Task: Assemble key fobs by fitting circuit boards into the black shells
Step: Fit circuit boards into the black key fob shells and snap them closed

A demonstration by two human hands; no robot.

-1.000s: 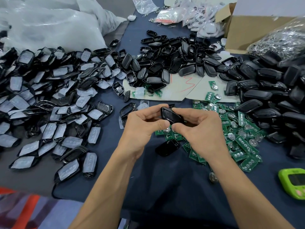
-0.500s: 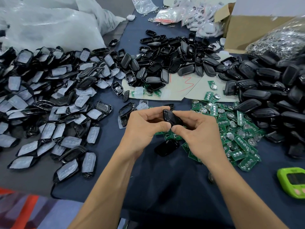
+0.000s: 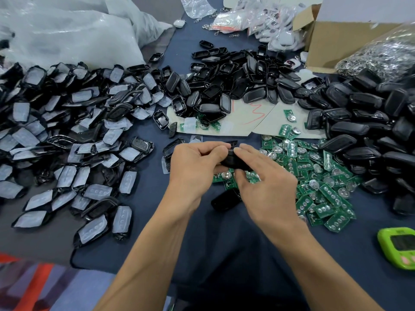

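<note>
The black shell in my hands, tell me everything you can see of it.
The shell is glossy black plastic, rounded, mostly hidden. It is held above the edge of the green boards. The left hand grips its left end; the right hand pinches its right end. Whether a board is inside cannot be seen.

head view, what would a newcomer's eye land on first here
First, the two hands at the centre: the left hand and the right hand together pinch one black shell. Next come the bright green circuit boards scattered just right of the hands. The broad heap of film-covered shells fills the left side.
</note>
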